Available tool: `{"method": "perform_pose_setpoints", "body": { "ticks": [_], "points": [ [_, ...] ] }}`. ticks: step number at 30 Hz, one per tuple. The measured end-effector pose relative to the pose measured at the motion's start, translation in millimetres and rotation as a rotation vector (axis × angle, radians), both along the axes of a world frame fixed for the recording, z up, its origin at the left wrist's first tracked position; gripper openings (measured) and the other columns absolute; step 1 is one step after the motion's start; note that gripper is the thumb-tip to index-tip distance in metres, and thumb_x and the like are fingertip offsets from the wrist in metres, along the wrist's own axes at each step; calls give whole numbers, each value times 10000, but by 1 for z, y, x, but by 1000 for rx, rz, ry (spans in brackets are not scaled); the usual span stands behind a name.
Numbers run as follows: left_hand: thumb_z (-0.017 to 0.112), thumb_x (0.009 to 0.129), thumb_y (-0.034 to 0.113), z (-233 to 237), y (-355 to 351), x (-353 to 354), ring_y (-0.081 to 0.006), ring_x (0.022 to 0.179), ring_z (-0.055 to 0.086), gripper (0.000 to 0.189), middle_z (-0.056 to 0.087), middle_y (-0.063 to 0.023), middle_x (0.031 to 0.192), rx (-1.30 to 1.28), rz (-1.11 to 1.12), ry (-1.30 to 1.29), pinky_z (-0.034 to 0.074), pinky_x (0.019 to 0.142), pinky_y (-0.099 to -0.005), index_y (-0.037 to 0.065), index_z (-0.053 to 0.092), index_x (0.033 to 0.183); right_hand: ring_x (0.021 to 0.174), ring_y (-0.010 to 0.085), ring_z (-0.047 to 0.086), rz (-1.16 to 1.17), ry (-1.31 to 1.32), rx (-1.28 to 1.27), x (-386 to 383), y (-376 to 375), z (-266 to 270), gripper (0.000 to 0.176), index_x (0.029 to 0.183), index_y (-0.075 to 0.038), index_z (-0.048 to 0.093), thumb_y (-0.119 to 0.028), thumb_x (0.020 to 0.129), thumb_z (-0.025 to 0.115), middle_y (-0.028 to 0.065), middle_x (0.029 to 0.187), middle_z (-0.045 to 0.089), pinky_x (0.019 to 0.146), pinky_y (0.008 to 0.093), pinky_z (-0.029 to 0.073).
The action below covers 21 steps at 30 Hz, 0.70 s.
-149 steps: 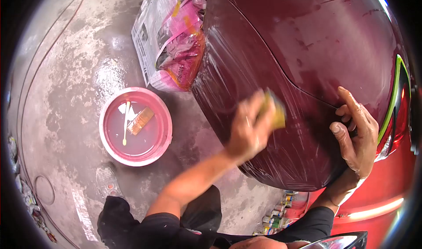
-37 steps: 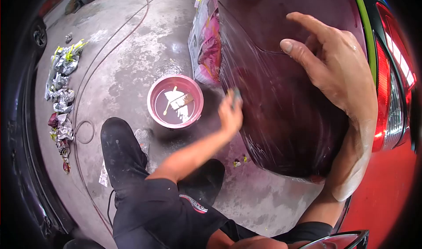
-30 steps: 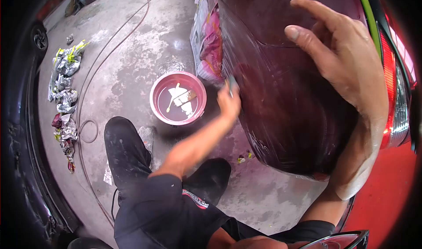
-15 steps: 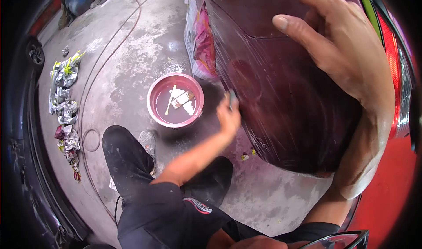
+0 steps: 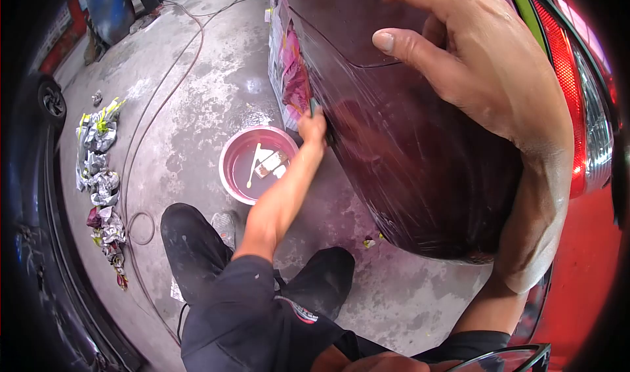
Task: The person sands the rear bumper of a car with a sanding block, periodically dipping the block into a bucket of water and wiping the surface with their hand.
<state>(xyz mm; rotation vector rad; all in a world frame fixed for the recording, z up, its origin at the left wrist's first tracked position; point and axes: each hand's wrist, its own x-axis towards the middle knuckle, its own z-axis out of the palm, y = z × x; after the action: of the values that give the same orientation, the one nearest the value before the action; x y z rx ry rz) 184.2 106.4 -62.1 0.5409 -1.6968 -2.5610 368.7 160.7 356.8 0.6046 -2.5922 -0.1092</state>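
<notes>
At the far left edge a dark car's wheel [image 5: 49, 103] shows, and beside it crumpled paper scraps [image 5: 98, 168] lie in a line on the wet concrete floor [image 5: 190, 96]. A thin hose [image 5: 172, 76] curves across the floor past them. Further right stands a pink bucket [image 5: 223, 168] with cloudy water in it; a stick and a few small pieces float inside.

Just right of the bucket the person's bare left arm reaches up to the left edge of the dark red car panel [image 5: 420, 175]. The left hand [image 5: 314, 128] is closed around a small greenish pad [image 5: 313, 104]. The pad pokes out above the fingers and presses against the wet panel, right where the panel meets the taped-on newspaper [image 5: 283, 70] stained pink.

On the right the right hand [image 5: 489, 66] lies on the upper panel, well apart from the pad. Its fingers are spread and it holds nothing; the thumb points left across the seam. Beyond the wrist a red tail light [image 5: 581, 116] curves down the right edge.
</notes>
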Motion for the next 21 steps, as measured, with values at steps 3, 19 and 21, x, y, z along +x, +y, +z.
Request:
{"method": "perform_pose_setpoints", "body": {
  "ticks": [3,19,21],
  "points": [
    [596,971,240,16,10,43,-185,812,617,305,723,-151,913,-257,132,70,492,774,-387,-10,689,1119,796,234,611,7,-9,-5,0,0,2,449,1252,-5,647,-335,949,628,142,881,648,746,360,466],
    [618,945,65,66,32,164,-323,1265,588,361,647,-236,1292,-384,205,609,410,1104,-399,-89,612,1271,681,263,654,-3,-13,23,1,-7,2,476,1215,-32,676,-391,902,686,144,754,677,683,382,501],
    [616,948,80,88,5,91,-310,1255,596,341,643,-243,1297,-367,193,535,425,1088,-392,-92,629,1242,681,274,652,-18,-17,44,2,-7,2,474,1211,-30,677,-387,899,689,148,758,677,693,388,500]
  ]
}}
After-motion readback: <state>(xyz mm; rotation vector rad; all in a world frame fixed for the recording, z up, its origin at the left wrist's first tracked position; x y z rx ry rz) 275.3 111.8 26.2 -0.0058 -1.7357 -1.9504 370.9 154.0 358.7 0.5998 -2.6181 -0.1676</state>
